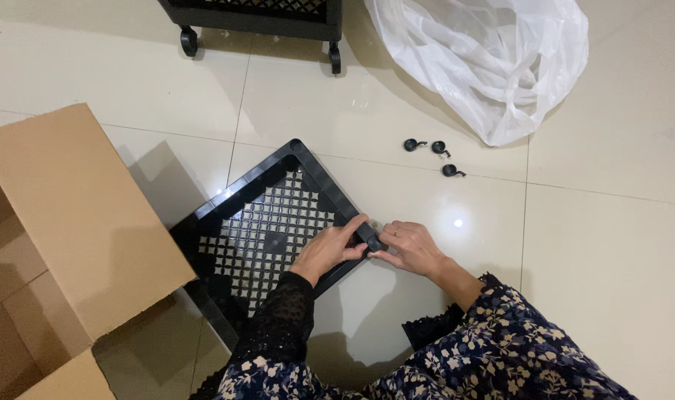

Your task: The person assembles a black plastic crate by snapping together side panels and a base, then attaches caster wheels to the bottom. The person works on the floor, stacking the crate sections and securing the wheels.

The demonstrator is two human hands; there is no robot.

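Fingers [350,231] on tray [267,222], tiled floor [604,244]

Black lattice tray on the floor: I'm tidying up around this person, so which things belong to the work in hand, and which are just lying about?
In hand:
- black lattice tray
- small black part at its corner, pinched by left hand and right hand
- three loose castors, likely spares

Lying about:
- cardboard box
- white plastic bag
- wheeled black rack

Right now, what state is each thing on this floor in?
Black lattice shelf tray: flat on the tiles, both hands at its right corner.
Left hand: gripping that corner.
Right hand: pinching a small black part there.
Three caster wheels: loose.
Cardboard box: flaps open.
White plastic bag: crumpled, open.
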